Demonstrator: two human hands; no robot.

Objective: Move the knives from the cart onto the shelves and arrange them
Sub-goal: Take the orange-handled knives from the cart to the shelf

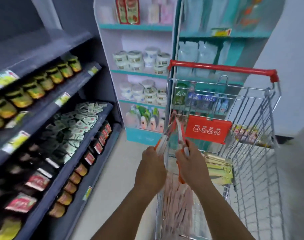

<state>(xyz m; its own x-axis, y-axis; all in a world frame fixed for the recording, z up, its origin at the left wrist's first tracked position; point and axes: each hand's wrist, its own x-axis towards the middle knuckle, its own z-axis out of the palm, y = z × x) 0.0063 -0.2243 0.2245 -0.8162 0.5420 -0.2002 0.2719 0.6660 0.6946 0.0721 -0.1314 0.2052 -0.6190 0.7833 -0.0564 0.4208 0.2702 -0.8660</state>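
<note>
Both of my hands are raised over the near left corner of the wire shopping cart. My left hand grips a bundle of packaged knives with orange and clear wrapping. My right hand holds another orange-edged knife pack, and the two packs lean together at their far tips. Inside the cart lies a heap of pinkish packaged knives, blurred. The dark shelves stand to my left.
The dark shelves hold jars, sachets and red-labelled bottles. A white and teal display rack with tubs stands ahead. The cart has a red handle, a red child-seat flap and yellow-green packs inside. Pale floor runs between shelves and cart.
</note>
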